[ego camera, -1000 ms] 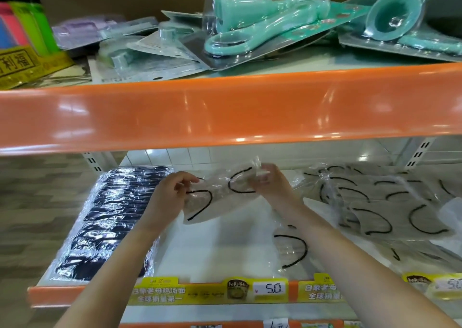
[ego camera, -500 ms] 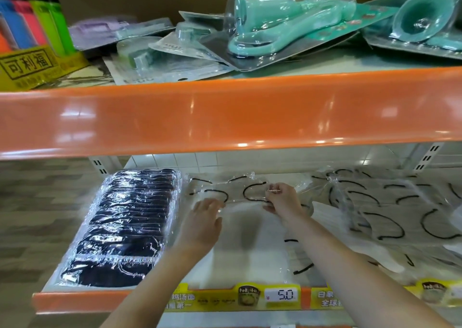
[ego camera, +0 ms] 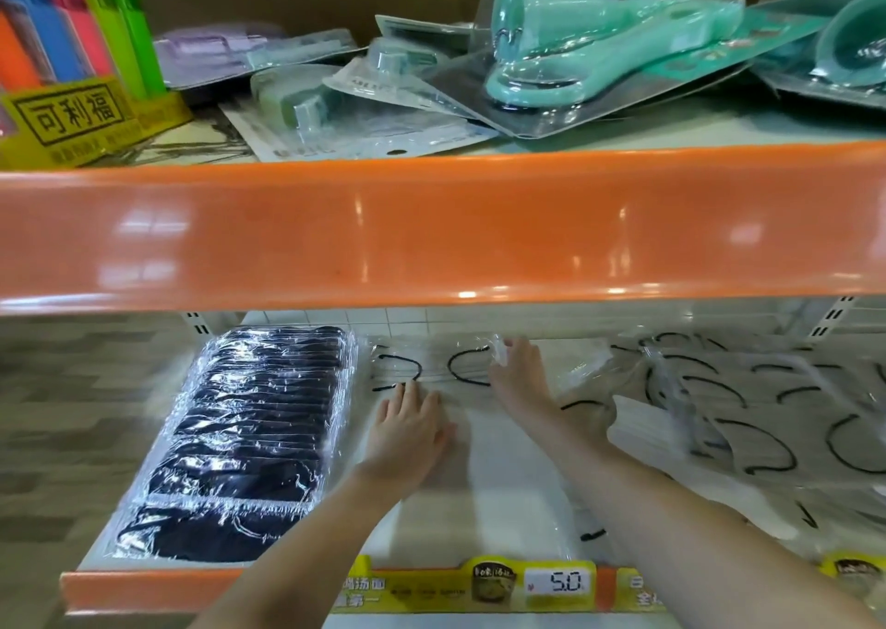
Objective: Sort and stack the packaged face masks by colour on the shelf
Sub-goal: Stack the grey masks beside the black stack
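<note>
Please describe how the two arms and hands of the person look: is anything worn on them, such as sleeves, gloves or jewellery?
Both forearms are bare up to the frame edge, with no sleeve in view. The left hand and the right hand wear no gloves. No ring, watch or bracelet shows on either wrist or on the fingers, though the picture is slightly blurred, so a very thin ring could be missed.

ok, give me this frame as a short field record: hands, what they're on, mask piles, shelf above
left hand: left hand flat, fingers straight, pressing the clear-wrapped white mask with black ear loops
right hand: right hand at that pack's right end; grip unclear
dark pile: row of plastic-wrapped dark navy masks, left side of the lower shelf
unsorted: loose heap of wrapped white masks, right side
upper shelf: teal blister-packed items, coloured lighters in a yellow display box
</note>
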`<state>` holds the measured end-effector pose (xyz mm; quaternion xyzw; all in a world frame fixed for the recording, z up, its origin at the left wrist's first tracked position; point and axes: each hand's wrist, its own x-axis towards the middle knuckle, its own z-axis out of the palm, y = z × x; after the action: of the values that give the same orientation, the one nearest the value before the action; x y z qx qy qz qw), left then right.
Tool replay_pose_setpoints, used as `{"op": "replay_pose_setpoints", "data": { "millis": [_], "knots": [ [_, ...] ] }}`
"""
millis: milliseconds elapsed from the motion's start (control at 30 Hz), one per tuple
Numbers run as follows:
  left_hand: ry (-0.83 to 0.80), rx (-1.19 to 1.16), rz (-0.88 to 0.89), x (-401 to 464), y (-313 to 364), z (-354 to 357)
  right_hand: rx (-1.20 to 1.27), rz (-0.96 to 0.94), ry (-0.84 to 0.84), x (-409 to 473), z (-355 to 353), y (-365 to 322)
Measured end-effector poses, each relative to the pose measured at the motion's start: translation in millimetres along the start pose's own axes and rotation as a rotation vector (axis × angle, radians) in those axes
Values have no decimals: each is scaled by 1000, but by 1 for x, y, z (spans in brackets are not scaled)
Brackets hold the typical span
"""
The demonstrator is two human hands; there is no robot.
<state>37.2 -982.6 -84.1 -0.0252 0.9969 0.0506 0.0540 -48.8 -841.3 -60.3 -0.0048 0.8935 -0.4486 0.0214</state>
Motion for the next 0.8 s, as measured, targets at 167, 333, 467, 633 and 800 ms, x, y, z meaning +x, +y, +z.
{"op": "replay_pose_setpoints", "data": {
  "millis": [167, 333, 467, 633, 800],
  "knots": [
    [0, 66, -17, 0, -1, 1, -483, -267, -70, -19, 10, 5],
    [16, 76, -25, 5, -5, -1, -648, -428, -122, -35, 23, 20],
    [20, 60, -23, 10, -6, -1, -648, -482, -113, -39, 20, 23],
    [31, 54, -89, 15, 1, -3, -608, -442, -198, -35, 17, 20],
    [32, 1, -120, 24, 37, -18, -381, -456, -268, -31, -7, 22]
  ]
}}
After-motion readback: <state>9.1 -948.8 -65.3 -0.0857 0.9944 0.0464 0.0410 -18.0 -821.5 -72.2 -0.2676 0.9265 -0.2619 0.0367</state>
